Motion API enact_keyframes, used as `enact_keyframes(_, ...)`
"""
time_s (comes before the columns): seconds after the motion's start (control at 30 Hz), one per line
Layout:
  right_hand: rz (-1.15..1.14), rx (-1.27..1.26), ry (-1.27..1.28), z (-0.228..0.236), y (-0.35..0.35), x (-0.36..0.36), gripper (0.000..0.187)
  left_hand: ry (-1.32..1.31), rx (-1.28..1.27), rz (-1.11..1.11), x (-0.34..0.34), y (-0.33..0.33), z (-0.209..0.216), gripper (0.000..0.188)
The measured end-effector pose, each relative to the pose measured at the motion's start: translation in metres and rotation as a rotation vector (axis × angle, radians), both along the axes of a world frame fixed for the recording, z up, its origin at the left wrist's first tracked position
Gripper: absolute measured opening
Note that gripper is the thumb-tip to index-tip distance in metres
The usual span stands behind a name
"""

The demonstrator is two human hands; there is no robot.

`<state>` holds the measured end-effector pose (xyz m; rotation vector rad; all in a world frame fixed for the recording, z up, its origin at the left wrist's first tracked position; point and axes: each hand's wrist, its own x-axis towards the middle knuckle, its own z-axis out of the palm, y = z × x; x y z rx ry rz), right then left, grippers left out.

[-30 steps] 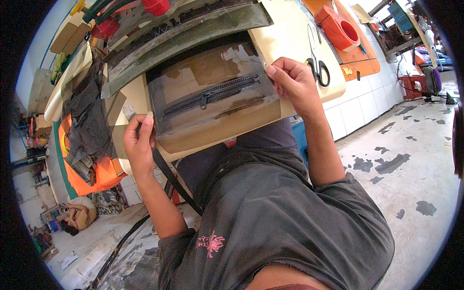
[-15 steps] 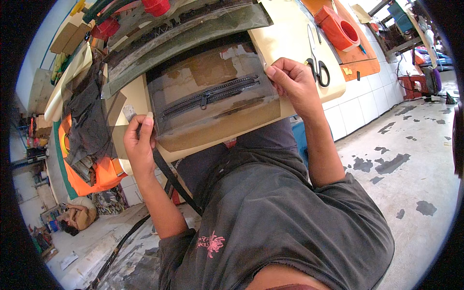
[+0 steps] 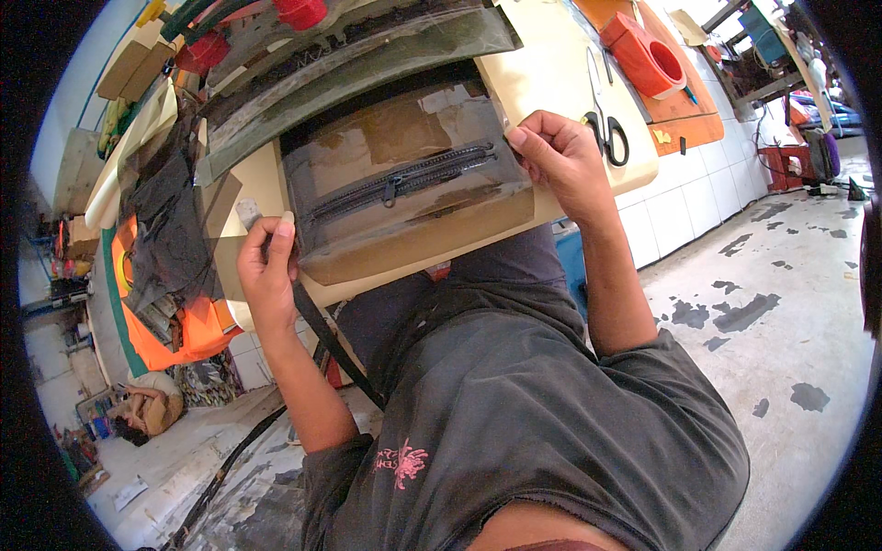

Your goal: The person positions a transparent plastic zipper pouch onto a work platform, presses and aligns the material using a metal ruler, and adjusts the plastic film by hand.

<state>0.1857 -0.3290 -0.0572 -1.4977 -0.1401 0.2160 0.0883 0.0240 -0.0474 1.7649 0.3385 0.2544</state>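
A brown, dark-edged flat panel (image 3: 367,248) lies before me over the cream tabletop, with a black zipper (image 3: 413,176) running across its middle. The zipper's pull tab hangs near the centre of the teeth. My left hand (image 3: 269,275) pinches the panel's left edge between thumb and fingers. At the right edge my right hand (image 3: 560,163) pinches too, thumb uppermost. Its other fingertips are partly hidden. Below the left wrist hangs a black strap (image 3: 335,344). Dark greenish strips (image 3: 358,87) lie just beyond the panel's far edge.
Black-handled scissors (image 3: 604,136) rest right of my right hand, on the cream tabletop (image 3: 542,55). Farther right is a red tape dispenser-like holder (image 3: 643,60). Dark mesh scraps (image 3: 170,207) and an orange bag (image 3: 197,335) are at left. A person (image 3: 152,409) is low on the floor.
Both hands keep their pinch on the panel's edges. The panel and my left hand have shifted very slightly to the right.
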Motion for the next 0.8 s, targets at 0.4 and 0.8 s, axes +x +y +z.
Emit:
enact_keyframes(0.4,-0.03,-0.014,0.025,-0.002,0.0,-0.001,0.024,0.05,0.011,0.005,-0.001,-0.002,0.004,0.017)
enact_keyframes(0.8,-0.019,-0.036,-0.003,-0.004,0.002,0.002,0.027,0.043,-0.072,-0.02,-0.002,-0.002,0.006,0.019)
